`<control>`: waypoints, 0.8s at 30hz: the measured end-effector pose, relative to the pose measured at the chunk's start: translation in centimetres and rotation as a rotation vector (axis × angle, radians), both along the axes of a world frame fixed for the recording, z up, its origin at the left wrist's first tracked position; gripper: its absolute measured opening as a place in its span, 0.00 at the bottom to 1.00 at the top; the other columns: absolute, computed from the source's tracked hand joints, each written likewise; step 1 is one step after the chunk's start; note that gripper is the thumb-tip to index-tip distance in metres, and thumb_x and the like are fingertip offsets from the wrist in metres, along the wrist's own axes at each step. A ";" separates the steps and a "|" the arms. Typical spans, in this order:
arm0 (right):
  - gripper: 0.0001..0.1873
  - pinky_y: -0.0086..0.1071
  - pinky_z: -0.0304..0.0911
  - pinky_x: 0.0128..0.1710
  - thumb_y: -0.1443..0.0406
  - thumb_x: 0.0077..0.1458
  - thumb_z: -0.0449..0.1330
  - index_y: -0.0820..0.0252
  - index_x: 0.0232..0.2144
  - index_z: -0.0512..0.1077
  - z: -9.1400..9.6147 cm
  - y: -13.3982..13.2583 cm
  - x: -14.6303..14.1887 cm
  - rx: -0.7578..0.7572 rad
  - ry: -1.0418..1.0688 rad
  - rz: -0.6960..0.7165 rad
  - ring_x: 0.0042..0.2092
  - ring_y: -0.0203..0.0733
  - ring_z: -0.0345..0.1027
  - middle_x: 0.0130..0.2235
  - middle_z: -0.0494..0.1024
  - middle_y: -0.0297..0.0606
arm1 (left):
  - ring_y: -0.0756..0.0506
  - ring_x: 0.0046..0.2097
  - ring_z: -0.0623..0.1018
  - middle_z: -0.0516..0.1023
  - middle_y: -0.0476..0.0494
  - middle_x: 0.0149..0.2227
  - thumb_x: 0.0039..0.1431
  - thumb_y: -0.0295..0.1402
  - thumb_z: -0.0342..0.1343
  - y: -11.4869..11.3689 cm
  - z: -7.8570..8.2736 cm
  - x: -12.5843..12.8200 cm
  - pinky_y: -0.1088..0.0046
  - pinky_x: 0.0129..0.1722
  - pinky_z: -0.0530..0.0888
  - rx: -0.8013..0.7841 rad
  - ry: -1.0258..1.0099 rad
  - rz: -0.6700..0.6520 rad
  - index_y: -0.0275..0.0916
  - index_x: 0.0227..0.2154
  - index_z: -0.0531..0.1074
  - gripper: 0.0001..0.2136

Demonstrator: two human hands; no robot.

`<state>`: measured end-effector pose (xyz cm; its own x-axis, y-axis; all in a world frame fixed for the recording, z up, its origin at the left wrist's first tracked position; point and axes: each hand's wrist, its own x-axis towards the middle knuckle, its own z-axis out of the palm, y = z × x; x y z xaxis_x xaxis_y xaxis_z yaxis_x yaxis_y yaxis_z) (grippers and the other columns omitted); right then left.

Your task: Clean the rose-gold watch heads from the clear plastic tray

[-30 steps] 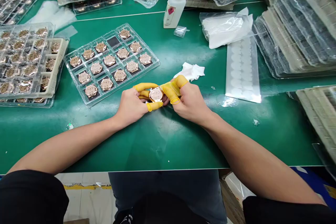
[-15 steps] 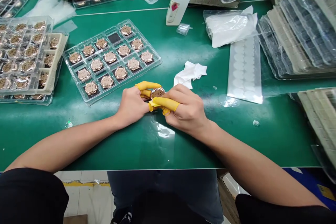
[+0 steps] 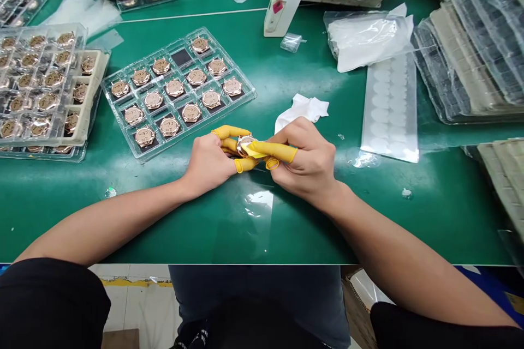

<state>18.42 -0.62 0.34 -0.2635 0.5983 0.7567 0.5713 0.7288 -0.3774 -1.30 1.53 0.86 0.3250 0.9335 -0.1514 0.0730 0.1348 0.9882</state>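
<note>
Above the near part of the green table, my left hand (image 3: 210, 161) is closed round the edge of a rose-gold watch case (image 3: 244, 143), its back facing up. Yellow finger cots cover the fingers on it. My right hand (image 3: 305, 161), also in yellow finger cots, is closed in a pinch against the right side of the case. A pale yellow bit shows at its fingertips; whether it is a loose cot tip or a held piece I cannot tell. Beyond my left hand lies a clear plastic tray (image 3: 180, 132) of similar watch cases, with one dark pocket bare.
A crumpled white cloth (image 3: 301, 109) lies behind my right hand. Further back stands a white bottle (image 3: 282, 2). Stacked watch-case trays (image 3: 84, 125) are at the left, stacked trays (image 3: 462, 65) at the right. A sheet of round stickers (image 3: 388, 109) lies beside a bag of wipes (image 3: 368, 38).
My right hand has moved slightly right and its fingertips now cover more of the watch case's face. My left hand keeps its hold. The whole view has shifted a little.
</note>
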 end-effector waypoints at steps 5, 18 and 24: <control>0.24 0.39 0.63 0.30 0.77 0.58 0.60 0.45 0.48 0.80 0.1 0.1 0.2 0.035 -0.027 0.045 0.33 0.41 0.64 0.32 0.77 0.35 | 0.46 0.36 0.86 0.88 0.46 0.35 0.37 0.27 0.74 -0.1 -0.1 0.0 0.72 0.39 0.83 0.005 0.023 0.000 0.37 0.45 0.82 0.26; 0.28 0.39 0.59 0.27 0.77 0.55 0.60 0.40 0.49 0.80 0.1 0.0 0.7 0.014 -0.057 0.058 0.30 0.42 0.61 0.30 0.78 0.34 | 0.45 0.36 0.86 0.88 0.46 0.36 0.41 0.32 0.75 -0.3 -0.5 -0.1 0.70 0.40 0.83 0.049 0.061 -0.020 0.38 0.46 0.83 0.25; 0.18 0.39 0.58 0.27 0.76 0.57 0.62 0.46 0.39 0.82 0.2 -0.1 0.7 -0.038 -0.051 0.050 0.29 0.41 0.60 0.29 0.77 0.36 | 0.45 0.36 0.86 0.88 0.46 0.35 0.40 0.31 0.75 -0.3 -0.4 -0.1 0.70 0.40 0.83 0.042 0.058 -0.028 0.38 0.48 0.83 0.26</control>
<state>19.13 -0.73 0.55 -0.3319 0.6116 0.7182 0.5535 0.7428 -0.3767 -1.41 1.27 0.42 0.3427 0.9302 -0.1317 0.1333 0.0906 0.9869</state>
